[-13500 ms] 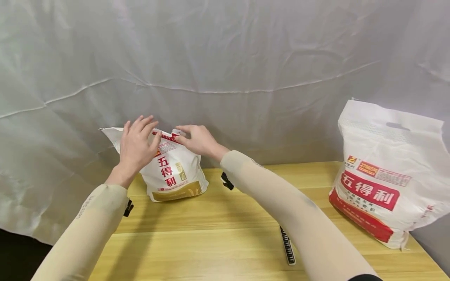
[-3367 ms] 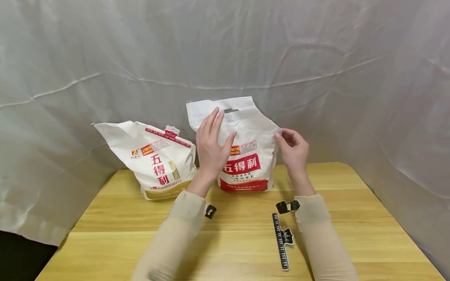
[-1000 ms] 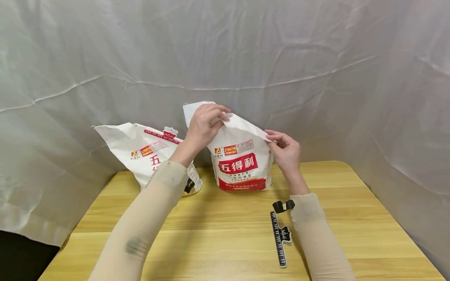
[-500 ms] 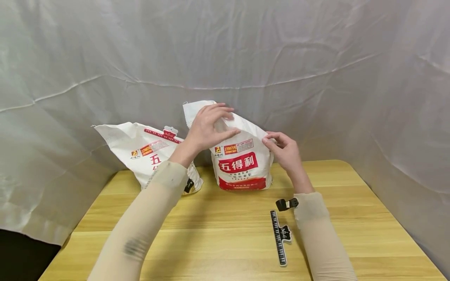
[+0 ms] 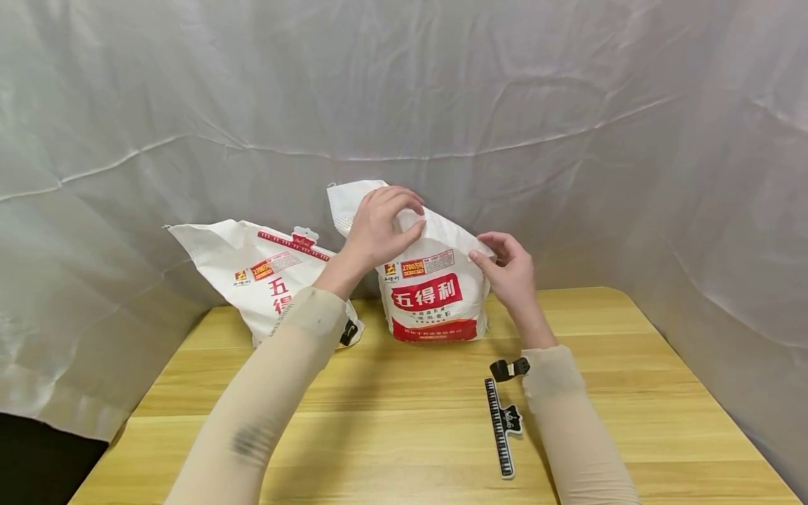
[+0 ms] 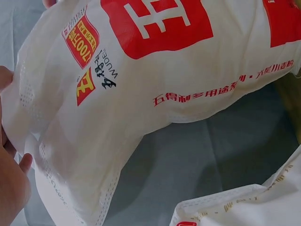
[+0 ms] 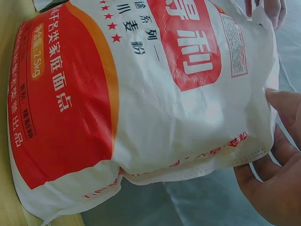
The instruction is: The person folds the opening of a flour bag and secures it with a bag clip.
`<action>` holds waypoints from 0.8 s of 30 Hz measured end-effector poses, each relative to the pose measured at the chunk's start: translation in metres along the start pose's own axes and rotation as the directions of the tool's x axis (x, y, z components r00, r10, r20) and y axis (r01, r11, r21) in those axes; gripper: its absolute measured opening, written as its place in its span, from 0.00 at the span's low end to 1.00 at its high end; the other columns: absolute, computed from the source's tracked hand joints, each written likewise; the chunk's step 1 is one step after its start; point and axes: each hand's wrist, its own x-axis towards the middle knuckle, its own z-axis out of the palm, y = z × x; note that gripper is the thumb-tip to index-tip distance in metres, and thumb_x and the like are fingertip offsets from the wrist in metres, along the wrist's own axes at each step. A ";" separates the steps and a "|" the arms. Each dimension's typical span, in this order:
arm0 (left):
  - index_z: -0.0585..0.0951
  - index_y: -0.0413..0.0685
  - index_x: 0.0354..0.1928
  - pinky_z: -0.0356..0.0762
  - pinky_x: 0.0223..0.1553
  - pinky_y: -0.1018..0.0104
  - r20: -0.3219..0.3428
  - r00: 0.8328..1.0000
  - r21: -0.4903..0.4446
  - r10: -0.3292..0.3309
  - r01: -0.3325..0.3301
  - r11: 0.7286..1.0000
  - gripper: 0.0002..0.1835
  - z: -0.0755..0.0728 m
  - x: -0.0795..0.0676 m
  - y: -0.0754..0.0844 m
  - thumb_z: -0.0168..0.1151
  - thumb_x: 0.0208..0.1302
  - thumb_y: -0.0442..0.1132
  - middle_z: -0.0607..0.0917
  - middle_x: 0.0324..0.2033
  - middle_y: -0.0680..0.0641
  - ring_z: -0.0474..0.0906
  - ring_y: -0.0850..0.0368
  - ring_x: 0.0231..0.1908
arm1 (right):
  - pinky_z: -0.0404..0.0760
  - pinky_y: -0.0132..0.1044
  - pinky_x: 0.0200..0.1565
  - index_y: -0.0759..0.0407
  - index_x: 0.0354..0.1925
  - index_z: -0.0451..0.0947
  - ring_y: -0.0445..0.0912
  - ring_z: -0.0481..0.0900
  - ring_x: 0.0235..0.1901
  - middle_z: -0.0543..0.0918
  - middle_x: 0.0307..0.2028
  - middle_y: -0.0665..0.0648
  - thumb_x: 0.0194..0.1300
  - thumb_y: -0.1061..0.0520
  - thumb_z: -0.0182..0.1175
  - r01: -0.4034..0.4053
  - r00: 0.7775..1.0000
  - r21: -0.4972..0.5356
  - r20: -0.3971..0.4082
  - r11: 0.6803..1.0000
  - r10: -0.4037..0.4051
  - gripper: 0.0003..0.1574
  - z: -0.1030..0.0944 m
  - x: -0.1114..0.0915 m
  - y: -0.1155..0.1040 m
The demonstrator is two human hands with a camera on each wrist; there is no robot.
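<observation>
- here's the red-labelled flour bag point(image 5: 429, 301), upright toward the back of the surface point(image 5: 391, 428), top folded over
- left hand point(image 5: 379, 228) curled round that fold, thumb in front
- right hand point(image 5: 513, 270) pinching the upper right corner
- black clip point(image 5: 503, 428) lying nearer, by the right sleeve point(image 5: 568, 414)
- second bag point(image 5: 265, 273) standing left, red clip point(image 5: 301, 241) on

Downward head view; close wrist views; red-panelled bag point(image 5: 434, 296) in all

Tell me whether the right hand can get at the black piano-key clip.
Probably yes: the black piano-key clip lies uncovered on the wooden table, though the right hand would first need to release the red-label flour bag.
</observation>
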 end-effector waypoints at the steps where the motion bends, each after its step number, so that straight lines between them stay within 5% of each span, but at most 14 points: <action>1: 0.86 0.48 0.44 0.61 0.73 0.55 0.001 1.000 0.001 -0.007 0.007 1.000 0.09 0.000 0.001 0.000 0.69 0.65 0.42 0.87 0.53 0.48 0.77 0.49 0.61 | 0.82 0.29 0.50 0.62 0.60 0.78 0.52 0.81 0.57 0.84 0.59 0.60 0.69 0.52 0.71 0.003 1.000 0.007 -0.001 1.000 -0.003 0.26 0.000 0.000 0.000; 11: 0.85 0.52 0.56 0.60 0.74 0.53 0.086 0.992 0.066 -0.091 0.085 0.994 0.15 0.005 0.001 0.006 0.69 0.71 0.46 0.86 0.56 0.49 0.75 0.50 0.63 | 0.83 0.28 0.47 0.60 0.60 0.79 0.51 0.82 0.54 0.84 0.59 0.59 0.69 0.53 0.71 -0.013 1.000 0.000 -0.026 1.000 0.013 0.25 0.002 -0.005 0.001; 24: 0.86 0.49 0.49 0.65 0.69 0.51 0.020 0.999 0.105 -0.050 0.048 0.993 0.08 0.006 0.003 0.004 0.69 0.70 0.40 0.87 0.47 0.50 0.78 0.49 0.56 | 0.83 0.30 0.47 0.62 0.56 0.83 0.50 0.85 0.53 0.87 0.54 0.60 0.71 0.56 0.68 -0.031 0.995 -0.010 -0.100 0.999 0.030 0.18 0.010 -0.001 0.004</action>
